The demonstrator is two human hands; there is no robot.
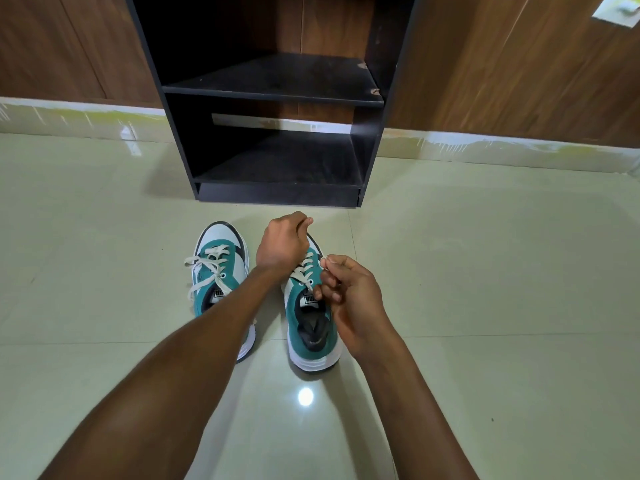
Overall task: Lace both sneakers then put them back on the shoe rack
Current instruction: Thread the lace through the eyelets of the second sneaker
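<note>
both hands work over the right-hand sneaker [310, 317] on the pale tiled floor [485, 271]. left hand [282, 242] is curled into a loose fist above the shoe's toe, thumb against forefinger; whether it pinches a lace end i cannot tell. right hand [349, 299] sits just beside the shoe's tongue, its fingers curled and pinching the white lace [303, 270] near the upper eyelets. the left-hand sneaker [221, 271] stands just beside it, toe toward the rack, its laces threaded with loose ends trailing over the side. the black shoe rack [273, 88] stands beyond the shoes against a wood-panelled wall [502, 81].
</note>
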